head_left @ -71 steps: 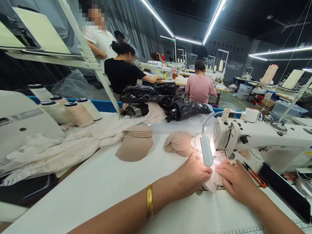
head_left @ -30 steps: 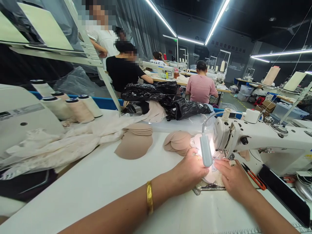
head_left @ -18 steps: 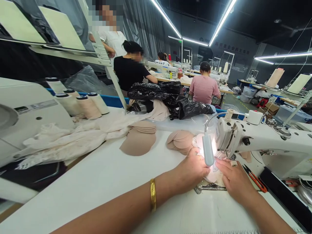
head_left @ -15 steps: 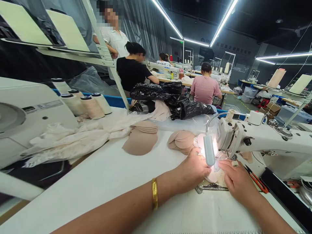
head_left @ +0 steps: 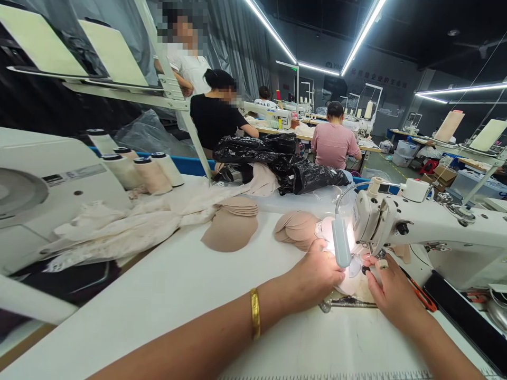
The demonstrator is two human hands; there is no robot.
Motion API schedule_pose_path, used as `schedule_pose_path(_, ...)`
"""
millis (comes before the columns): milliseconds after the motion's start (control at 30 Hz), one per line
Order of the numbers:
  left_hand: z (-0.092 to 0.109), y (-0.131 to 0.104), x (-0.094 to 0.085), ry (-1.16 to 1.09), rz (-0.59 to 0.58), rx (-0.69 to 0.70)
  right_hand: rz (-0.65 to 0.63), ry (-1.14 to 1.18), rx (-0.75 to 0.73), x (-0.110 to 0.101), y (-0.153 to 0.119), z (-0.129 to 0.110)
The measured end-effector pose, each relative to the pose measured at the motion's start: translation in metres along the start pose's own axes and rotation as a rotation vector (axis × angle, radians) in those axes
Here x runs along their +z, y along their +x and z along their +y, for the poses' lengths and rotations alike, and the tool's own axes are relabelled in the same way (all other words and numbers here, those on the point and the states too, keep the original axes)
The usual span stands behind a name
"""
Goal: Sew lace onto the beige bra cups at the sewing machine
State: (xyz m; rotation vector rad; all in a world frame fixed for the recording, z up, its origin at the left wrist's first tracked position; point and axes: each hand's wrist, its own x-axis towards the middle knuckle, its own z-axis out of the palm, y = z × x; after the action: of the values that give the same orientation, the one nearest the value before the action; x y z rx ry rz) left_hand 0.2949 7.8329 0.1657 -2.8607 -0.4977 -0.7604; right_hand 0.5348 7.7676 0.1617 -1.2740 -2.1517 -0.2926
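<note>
Under the sewing machine's (head_left: 420,219) needle end lies a pale pink fabric piece (head_left: 346,285), brightly lit by a small grey lamp (head_left: 341,244). My left hand (head_left: 317,274) is closed on its left edge, the fingertips partly hidden behind the lamp. At its right, my right hand (head_left: 390,285) has thumb and forefinger together around a small black thing (head_left: 365,269), too small to name. A whitish, see-through piece (head_left: 355,265) shows between both hands. Orange-handled thread snips (head_left: 424,296) lie beside my right hand, partly covered by it.
Beige rounded cup pieces lie in a near stack (head_left: 229,227) and a fanned pile (head_left: 297,229). White lace (head_left: 130,232) and thread cones (head_left: 154,174) are at left. A black plastic bag (head_left: 277,161) lies behind. Co-workers sit beyond.
My right hand has drawn slightly back from the fabric, and its thumb and forefinger have come together around a small black thing. My left hand stays almost in place.
</note>
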Motion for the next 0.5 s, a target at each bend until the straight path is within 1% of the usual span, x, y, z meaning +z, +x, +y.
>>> schedule_pose_path(200, 0.0051, 0.0020, -0.0077, 0.024, -0.018, 0.005, 0.004, -0.034, -0.005, 0.0010, -0.0029, 0.0014)
schedule_pose_path(400, 0.0016, 0.0004, -0.0005, -0.009, 0.007, 0.009, 0.001, -0.023, 0.014, 0.0015, -0.0049, 0.0012)
schedule_pose_path(500, 0.0003, -0.0009, 0.0018, 0.012, -0.005, -0.015, -0.059, 0.010, 0.011, -0.0010, -0.0056, -0.0011)
